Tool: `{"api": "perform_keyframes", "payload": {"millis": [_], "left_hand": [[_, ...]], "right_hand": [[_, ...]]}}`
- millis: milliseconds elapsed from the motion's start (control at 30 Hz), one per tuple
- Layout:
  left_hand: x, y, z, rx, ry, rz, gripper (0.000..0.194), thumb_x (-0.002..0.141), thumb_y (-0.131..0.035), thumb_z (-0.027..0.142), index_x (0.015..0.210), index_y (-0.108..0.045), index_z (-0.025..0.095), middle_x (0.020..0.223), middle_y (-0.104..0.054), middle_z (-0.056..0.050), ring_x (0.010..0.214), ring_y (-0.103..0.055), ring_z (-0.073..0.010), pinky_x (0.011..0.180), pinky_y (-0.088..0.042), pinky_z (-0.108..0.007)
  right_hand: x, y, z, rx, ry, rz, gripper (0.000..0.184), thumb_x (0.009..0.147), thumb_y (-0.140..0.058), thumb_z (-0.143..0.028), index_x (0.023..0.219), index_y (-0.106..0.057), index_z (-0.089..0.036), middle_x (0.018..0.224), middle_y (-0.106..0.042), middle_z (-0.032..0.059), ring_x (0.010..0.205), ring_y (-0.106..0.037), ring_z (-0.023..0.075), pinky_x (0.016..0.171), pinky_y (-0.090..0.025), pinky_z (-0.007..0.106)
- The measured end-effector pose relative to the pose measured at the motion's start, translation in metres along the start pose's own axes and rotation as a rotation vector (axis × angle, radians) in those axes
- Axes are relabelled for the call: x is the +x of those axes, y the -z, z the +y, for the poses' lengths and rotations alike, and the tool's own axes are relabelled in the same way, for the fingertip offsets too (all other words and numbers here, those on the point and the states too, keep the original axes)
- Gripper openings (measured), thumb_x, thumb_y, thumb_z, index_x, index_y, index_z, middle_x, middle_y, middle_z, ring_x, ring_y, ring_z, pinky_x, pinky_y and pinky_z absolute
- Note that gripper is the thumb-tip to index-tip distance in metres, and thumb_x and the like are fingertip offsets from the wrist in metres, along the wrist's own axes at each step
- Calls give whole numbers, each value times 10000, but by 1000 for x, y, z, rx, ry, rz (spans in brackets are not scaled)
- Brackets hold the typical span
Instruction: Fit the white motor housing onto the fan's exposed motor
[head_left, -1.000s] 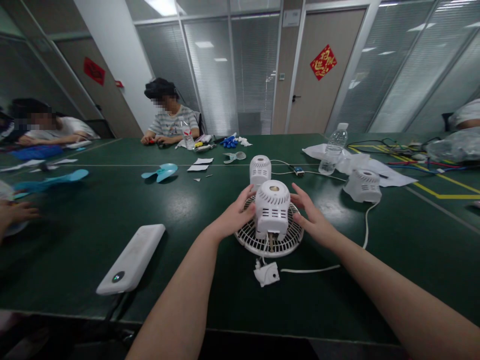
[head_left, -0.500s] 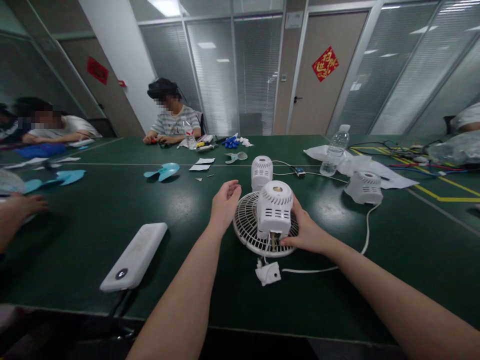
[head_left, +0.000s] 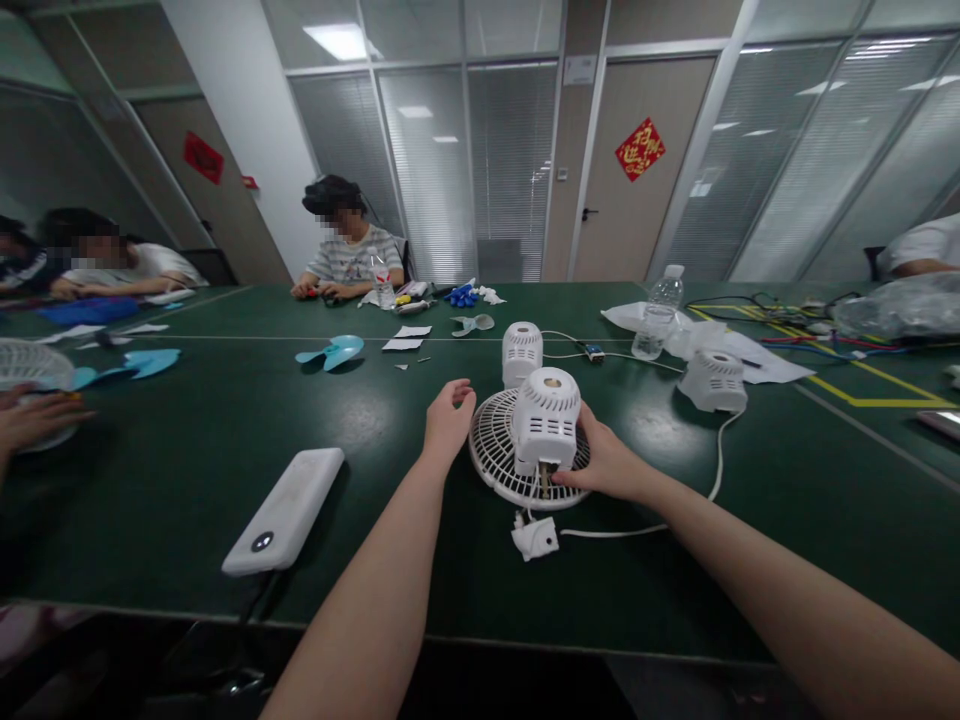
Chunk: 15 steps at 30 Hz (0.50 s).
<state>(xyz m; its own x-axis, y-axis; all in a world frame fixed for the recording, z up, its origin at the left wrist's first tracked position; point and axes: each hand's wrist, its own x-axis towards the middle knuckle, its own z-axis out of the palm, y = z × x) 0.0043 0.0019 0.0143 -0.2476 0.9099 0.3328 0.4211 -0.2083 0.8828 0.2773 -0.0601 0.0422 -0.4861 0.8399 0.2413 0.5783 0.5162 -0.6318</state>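
Note:
A white fan motor housing (head_left: pixel 546 418) with vent slots stands on a round white fan grille (head_left: pixel 495 450). My right hand (head_left: pixel 609 458) is closed around the housing's right side, its thumb low at the front opening; some fingers are hidden behind it. At the grille's left rim, my left hand (head_left: pixel 448 422) is open with loosely bent fingers and holds nothing; I cannot tell if it touches the rim. From the housing's opening a wire runs down to a small white plastic piece (head_left: pixel 535 539) on the table. A second motor housing (head_left: pixel 522 352) is just behind.
A white power bank (head_left: pixel 286 512) lies left on the green table (head_left: pixel 390 590). Blue fan blades (head_left: pixel 334 352), paper pieces (head_left: pixel 406 337) and a clear bottle (head_left: pixel 660 314) are farther back. Right sits another motor housing (head_left: pixel 714 378) with its cord. Another person's hand (head_left: pixel 34 420) is at far left.
The view has shifted slightly. My right hand stays on the housing, and my left hand's fingers are a little more bent beside the grille. At far left, another person's grille has come into view.

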Motion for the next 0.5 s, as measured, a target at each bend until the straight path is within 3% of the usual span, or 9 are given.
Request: {"api": "perform_keyframes", "payload": {"millis": [500], "left_hand": [[1, 4, -6, 23, 22, 7, 273, 853, -571, 236, 1121, -608, 195, 1062, -697, -68, 973, -657, -177, 922, -493, -332]], "right_hand": [[-19, 10, -6, 10, -57, 3, 1060, 654, -781, -496, 1488, -185, -226, 1439, -422, 138, 1319, -414, 347, 1114, -301, 532]]}}
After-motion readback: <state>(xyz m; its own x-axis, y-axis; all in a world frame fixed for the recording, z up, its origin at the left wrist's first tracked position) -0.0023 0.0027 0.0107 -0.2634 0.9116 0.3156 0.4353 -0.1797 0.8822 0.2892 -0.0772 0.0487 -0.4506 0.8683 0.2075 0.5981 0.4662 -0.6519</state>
